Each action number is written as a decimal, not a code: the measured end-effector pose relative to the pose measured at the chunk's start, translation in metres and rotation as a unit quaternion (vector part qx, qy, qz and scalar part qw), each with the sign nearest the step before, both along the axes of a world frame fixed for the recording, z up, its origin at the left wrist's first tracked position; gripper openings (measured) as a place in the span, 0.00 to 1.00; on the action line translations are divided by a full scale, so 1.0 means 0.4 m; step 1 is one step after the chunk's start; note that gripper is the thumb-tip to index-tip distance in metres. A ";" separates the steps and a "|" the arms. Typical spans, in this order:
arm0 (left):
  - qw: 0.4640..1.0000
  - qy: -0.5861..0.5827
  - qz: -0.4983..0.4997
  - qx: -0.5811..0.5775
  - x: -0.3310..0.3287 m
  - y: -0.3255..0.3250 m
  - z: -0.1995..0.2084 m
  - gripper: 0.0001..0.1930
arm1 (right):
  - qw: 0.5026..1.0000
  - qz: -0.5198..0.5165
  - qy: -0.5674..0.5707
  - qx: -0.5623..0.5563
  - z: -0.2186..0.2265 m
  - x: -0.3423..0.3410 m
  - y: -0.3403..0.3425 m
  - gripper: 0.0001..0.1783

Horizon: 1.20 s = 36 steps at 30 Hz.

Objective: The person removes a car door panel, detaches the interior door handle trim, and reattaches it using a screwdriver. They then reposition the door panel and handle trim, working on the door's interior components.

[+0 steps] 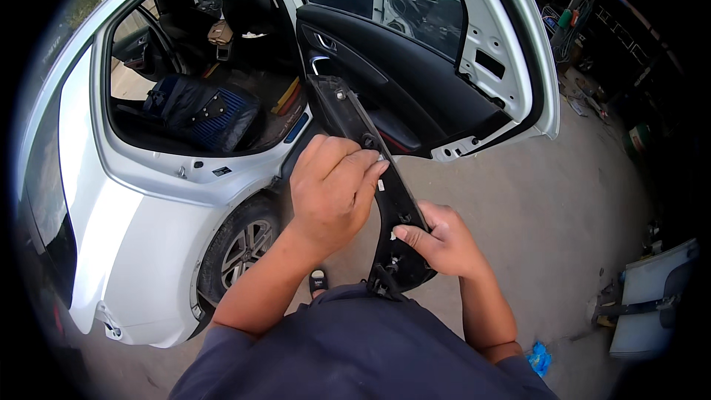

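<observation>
A long, curved black plastic trim panel (392,200) is held tilted in front of my body, its back side with clips and ribs facing up. My right hand (442,241) is wrapped round its right edge near the wide lower end, thumb on the back face. My left hand (333,181) is closed in a pinch at the middle of the panel, fingertips on a small white clip (381,156) that they mostly cover. Another white clip (381,186) sits just below those fingers. The panel's narrow end points away, toward the car's open door.
A white car (141,244) stands at the left, its rear door (400,67) open ahead of me. A dark bag (204,111) lies on the back seat. The rear wheel (244,248) is near my left arm. Loose body panels (652,296) and a blue crumpled wrapper (539,359) lie at the right.
</observation>
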<state>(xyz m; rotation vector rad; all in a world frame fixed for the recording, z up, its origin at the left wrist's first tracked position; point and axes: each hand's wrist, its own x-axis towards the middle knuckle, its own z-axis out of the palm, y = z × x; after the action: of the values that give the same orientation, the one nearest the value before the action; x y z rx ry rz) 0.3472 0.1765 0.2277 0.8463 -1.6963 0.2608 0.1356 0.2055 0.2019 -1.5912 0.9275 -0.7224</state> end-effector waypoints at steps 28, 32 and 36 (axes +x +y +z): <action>0.934 -0.125 -0.138 0.305 0.055 0.169 -0.163 0.11 | 0.942 -0.052 -0.231 0.239 -0.116 0.066 -0.018 0.19; 0.931 -0.158 -0.091 0.317 0.053 0.194 -0.171 0.11 | 0.906 -0.027 -0.297 0.301 -0.155 0.069 0.031 0.18; 0.935 -0.190 -0.062 0.294 0.063 0.207 -0.188 0.11 | 0.931 0.004 -0.247 0.269 -0.198 0.064 0.089 0.17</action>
<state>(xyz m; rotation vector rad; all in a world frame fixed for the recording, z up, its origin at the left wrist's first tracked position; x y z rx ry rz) 0.3722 0.2595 0.1526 1.1703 -2.2329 -0.2010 0.1613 0.2413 0.1226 -0.8699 0.6645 -0.7377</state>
